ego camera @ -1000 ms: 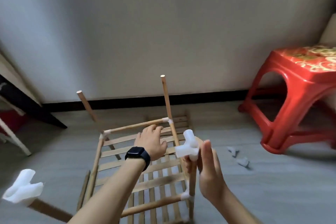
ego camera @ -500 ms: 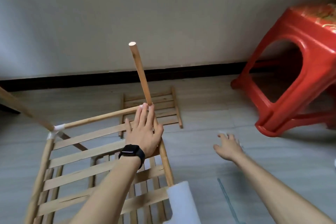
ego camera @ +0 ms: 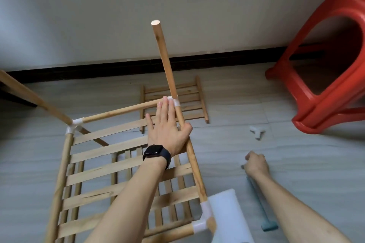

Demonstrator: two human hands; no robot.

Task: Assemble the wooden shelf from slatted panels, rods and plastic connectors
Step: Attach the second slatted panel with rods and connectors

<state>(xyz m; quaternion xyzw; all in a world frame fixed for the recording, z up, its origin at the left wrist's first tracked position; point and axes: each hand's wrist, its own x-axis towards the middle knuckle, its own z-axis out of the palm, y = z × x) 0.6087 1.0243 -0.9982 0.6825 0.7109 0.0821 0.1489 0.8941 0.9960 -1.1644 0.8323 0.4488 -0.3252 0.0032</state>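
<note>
The half-built shelf stands on the floor, its top slatted panel [ego camera: 110, 150] framed by rods and white plastic connectors [ego camera: 76, 123]. At the far right corner an upright rod [ego camera: 164, 59] rises from a connector. My left hand [ego camera: 167, 130] lies flat on the slats there, fingers straight, thumb against the right side rod [ego camera: 195, 169]. My right hand [ego camera: 256, 162] is low at the floor, fingers curled over the upper end of a teal mallet [ego camera: 258, 203]. A large blurred white connector [ego camera: 227, 215] sits at the near right corner, close to the camera.
A spare slatted panel [ego camera: 194, 100] lies flat on the floor behind the shelf. Loose white connectors [ego camera: 256, 132] lie beyond my right hand. A red plastic stool [ego camera: 325, 77] stands at the right, by the wall. Another rod [ego camera: 33, 96] slants up at the left.
My right hand let go of the white connector at the near corner, reached out over the floor, then came down and curled at the mallet's handle. My left hand stayed on the panel.
</note>
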